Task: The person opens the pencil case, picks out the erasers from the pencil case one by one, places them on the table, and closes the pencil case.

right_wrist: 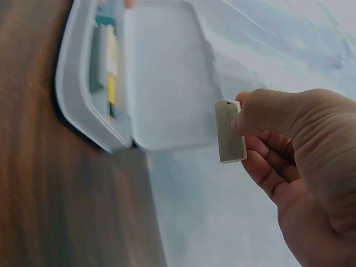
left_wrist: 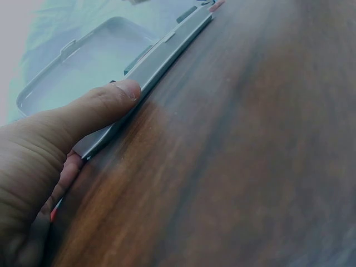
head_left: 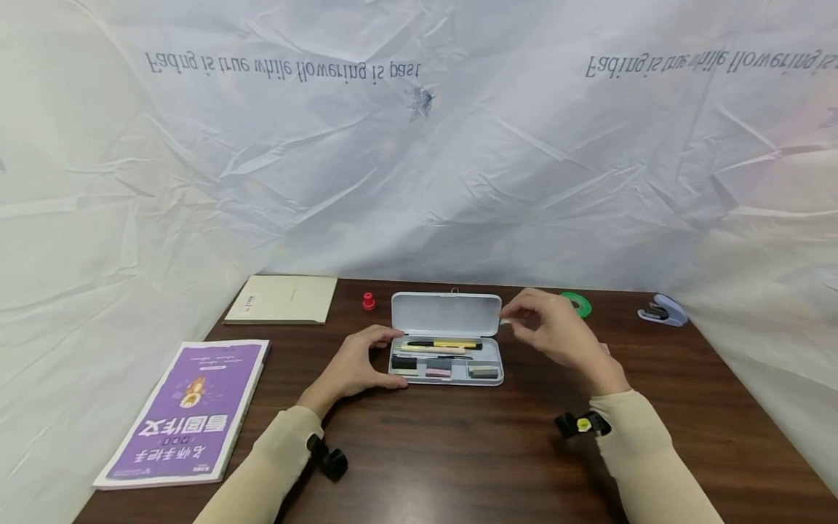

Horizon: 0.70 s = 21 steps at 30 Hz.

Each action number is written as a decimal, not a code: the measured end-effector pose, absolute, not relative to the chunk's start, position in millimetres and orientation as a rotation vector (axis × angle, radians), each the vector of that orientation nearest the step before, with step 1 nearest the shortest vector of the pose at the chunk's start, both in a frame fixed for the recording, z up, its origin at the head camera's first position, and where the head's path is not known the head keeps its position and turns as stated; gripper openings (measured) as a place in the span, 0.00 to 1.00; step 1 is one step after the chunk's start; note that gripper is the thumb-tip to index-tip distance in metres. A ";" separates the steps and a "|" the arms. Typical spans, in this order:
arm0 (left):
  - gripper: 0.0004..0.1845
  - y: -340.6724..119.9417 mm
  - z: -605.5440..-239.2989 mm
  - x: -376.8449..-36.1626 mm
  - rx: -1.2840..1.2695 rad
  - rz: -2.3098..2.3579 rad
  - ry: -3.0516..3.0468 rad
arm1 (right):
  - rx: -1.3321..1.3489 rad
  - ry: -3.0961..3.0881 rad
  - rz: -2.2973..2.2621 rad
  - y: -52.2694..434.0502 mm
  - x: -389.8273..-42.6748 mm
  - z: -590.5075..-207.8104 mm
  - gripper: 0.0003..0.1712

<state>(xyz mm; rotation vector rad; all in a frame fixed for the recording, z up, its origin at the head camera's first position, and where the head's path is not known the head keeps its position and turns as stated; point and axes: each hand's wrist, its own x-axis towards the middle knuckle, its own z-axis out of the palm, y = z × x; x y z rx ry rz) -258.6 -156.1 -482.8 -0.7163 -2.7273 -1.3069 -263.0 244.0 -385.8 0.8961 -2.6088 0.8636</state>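
A pale blue-grey pencil case [head_left: 447, 313] lies on the table with its lid tipped back. Pens [head_left: 452, 344], including a yellow and black one, lie in its rear section; small dark, pink and grey blocks [head_left: 439, 370] fill the front compartments. My left hand [head_left: 352, 364] grips the case's left end, thumb [left_wrist: 119, 94] on the front wall and fingers toward the back. Just right of the lid, my right hand [head_left: 553, 331] pinches a small flat off-white block [right_wrist: 230, 133] between thumb and fingers. It has a dark speck near one end and is held above the table.
A purple book [head_left: 190, 415] lies at the left, with a cream notebook [head_left: 284, 299] behind it. Near the back edge stand a small red object [head_left: 369, 300], a green ring [head_left: 579, 304] and a light blue stapler [head_left: 664, 311]. Something pink [head_left: 605, 348] shows beside the right wrist.
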 end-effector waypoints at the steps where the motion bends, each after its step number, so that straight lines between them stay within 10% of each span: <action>1: 0.46 -156.0 -482.8 -258.6 -0.716 -1.307 -2.727 | 0.878 -2.603 0.844 248.7 -262.9 -383.7 0.17; 21: 0.46 -156.6 -482.2 -258.0 -0.713 -1.309 -2.728 | 0.672 -2.491 0.662 360.5 -224.7 -371.8 0.23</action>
